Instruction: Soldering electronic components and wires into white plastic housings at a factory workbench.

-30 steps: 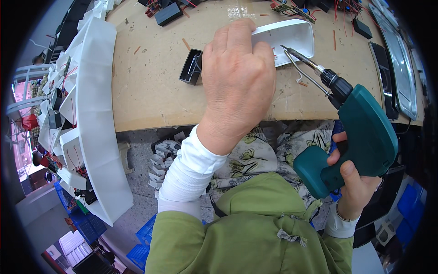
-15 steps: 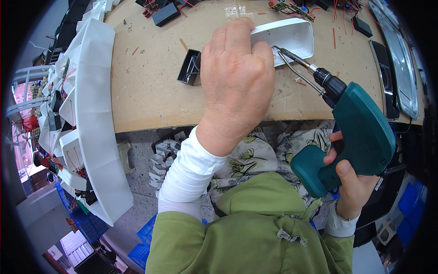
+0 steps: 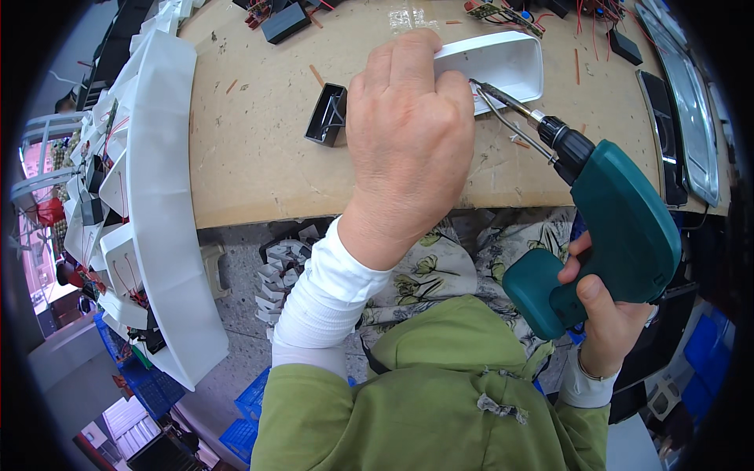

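My left hand (image 3: 412, 129) is closed on a white open plastic case (image 3: 514, 67) on the table, and its back hides most of the fingers. In my right hand (image 3: 609, 318) is a teal pistol-shaped soldering gun (image 3: 626, 224) with a black collar and a thin bent feed tube. Its dark tip (image 3: 481, 83) reaches into the case beside my left fingers. Exactly what the tip touches is hidden. Just left of my left hand lies a small black open box (image 3: 326, 115) with a dark wire inside.
On the left stands a long white bin (image 3: 161, 212) full of white cases with wires. Black blocks (image 3: 285, 23) and circuit boards (image 3: 503, 16) lie at the far edge. A metal tray (image 3: 687, 102) borders the right side. Brown scraps dot the cardboard-covered table (image 3: 259, 157).
Almost nothing differs. The case and my left hand appear shifted very slightly to the right, while the soldering gun keeps its tip inside the case.
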`<move>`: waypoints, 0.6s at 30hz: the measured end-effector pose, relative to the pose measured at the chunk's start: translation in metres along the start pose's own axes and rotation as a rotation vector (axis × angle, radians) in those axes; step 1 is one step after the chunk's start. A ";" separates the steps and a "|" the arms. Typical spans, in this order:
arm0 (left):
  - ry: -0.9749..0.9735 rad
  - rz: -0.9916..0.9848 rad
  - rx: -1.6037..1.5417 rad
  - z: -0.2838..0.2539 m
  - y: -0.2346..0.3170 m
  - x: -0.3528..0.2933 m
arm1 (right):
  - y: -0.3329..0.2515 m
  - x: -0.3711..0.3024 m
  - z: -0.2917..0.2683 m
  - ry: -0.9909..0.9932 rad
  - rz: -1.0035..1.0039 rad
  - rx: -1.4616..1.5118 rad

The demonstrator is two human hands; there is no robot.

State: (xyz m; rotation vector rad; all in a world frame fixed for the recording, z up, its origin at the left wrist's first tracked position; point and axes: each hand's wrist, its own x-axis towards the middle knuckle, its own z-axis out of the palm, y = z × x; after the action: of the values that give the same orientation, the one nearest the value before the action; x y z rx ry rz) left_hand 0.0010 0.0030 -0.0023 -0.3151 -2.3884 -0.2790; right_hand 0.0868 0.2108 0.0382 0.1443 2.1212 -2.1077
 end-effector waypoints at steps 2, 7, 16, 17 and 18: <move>-0.004 -0.006 0.001 -0.001 0.002 0.000 | -0.001 -0.001 0.002 0.013 -0.008 -0.080; -0.006 -0.015 0.004 -0.001 0.002 0.000 | -0.001 -0.002 0.003 0.030 -0.033 -0.157; -0.021 -0.015 0.017 -0.002 0.003 0.001 | -0.002 0.000 -0.002 -0.019 -0.039 -0.010; -0.024 -0.012 0.020 -0.003 0.003 0.001 | -0.003 0.000 -0.002 -0.021 -0.044 -0.024; -0.026 -0.010 0.024 -0.003 0.002 0.001 | -0.003 0.000 -0.002 -0.023 -0.049 -0.039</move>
State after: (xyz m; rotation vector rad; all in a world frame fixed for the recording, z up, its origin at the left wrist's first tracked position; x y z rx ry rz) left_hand 0.0033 0.0044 0.0009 -0.2977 -2.4179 -0.2516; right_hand 0.0863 0.2129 0.0415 0.0640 2.1724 -2.0830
